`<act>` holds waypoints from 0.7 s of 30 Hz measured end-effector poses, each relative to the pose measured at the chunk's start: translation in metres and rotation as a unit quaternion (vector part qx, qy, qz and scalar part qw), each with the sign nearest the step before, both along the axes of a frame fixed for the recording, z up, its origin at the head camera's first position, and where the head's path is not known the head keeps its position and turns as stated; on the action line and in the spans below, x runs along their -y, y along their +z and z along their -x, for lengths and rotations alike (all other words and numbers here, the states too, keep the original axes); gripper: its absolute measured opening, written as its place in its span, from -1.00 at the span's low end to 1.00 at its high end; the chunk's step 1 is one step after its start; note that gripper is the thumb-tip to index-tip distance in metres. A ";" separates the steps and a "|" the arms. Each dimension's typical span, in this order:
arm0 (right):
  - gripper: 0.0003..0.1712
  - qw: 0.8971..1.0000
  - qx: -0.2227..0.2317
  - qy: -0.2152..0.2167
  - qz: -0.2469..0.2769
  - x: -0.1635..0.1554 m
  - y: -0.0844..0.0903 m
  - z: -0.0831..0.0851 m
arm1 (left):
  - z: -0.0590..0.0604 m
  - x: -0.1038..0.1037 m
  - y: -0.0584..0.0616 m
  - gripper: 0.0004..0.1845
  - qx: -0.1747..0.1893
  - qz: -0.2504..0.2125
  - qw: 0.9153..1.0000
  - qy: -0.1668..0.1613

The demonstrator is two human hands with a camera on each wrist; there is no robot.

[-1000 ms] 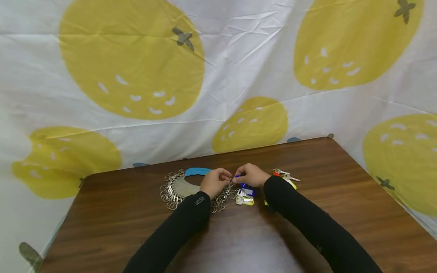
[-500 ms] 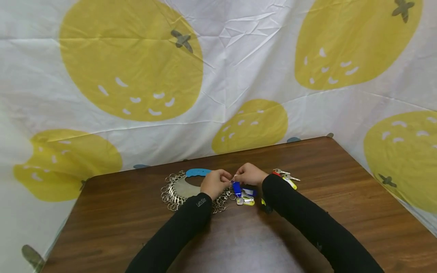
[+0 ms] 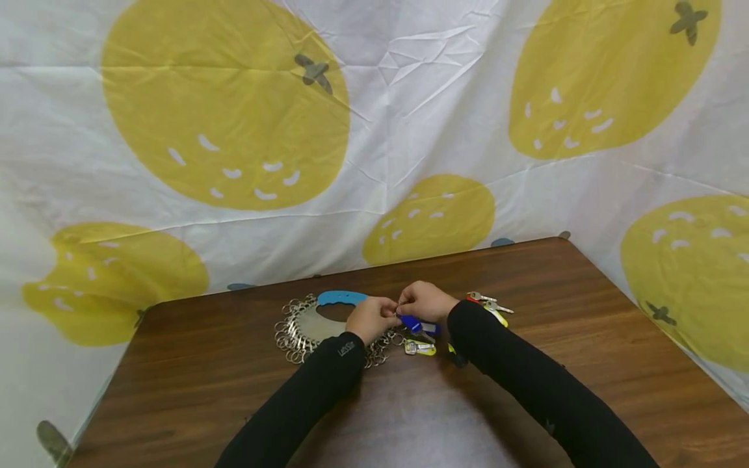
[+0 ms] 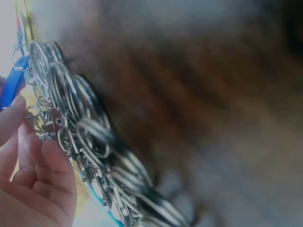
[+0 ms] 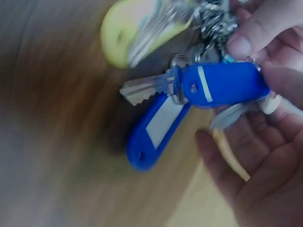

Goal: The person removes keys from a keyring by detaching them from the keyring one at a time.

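Left wrist view: table surface (image 4: 213, 94) blurred throughout; pile of key rings (image 4: 85, 142) sharp only near the fingers, cut off at the bottom edge. Left hand (image 4: 28, 184) cropped by left and bottom edges. Right wrist view: right hand (image 5: 265, 156) cropped at right edge; yellow tag (image 5: 123, 33) smeared, key details unreadable. Head view: contact point between both hands too small to resolve.

Even, soft room light fills the head view, with a pale sheen on the table (image 3: 409, 416) toward six o'clock. Edges bow like a fisheye. Both wrist views are dim, smeared with motion blur, backgrounds unfocused.
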State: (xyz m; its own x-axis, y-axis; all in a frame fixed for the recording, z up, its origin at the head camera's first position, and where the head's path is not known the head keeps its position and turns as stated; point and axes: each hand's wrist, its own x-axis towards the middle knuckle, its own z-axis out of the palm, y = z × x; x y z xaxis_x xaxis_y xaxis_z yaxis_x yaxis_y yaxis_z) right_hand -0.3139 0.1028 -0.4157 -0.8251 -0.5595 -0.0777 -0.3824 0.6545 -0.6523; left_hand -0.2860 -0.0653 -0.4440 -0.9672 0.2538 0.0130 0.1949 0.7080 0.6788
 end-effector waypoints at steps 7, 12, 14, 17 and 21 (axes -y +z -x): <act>-0.94 0.983 -0.146 0.066 -0.092 0.004 0.009 -0.006 | -0.001 0.002 0.003 -0.80 -0.015 0.000 1.000 -0.009; -0.93 0.976 -0.187 0.043 -0.097 0.005 -0.001 -0.005 | -0.002 0.003 0.000 -0.75 -0.015 -0.002 1.000 0.000; -0.94 0.975 -0.199 0.028 -0.096 0.006 -0.006 -0.005 | -0.003 0.003 -0.002 -0.73 -0.016 -0.002 1.000 0.002; -0.95 0.976 -0.196 0.018 -0.088 0.009 -0.008 -0.005 | -0.003 0.004 -0.003 -0.75 -0.021 -0.001 1.000 0.004; -0.94 0.980 -0.182 0.015 -0.077 0.011 -0.005 -0.005 | -0.002 0.005 -0.003 -0.79 -0.030 -0.002 0.999 0.014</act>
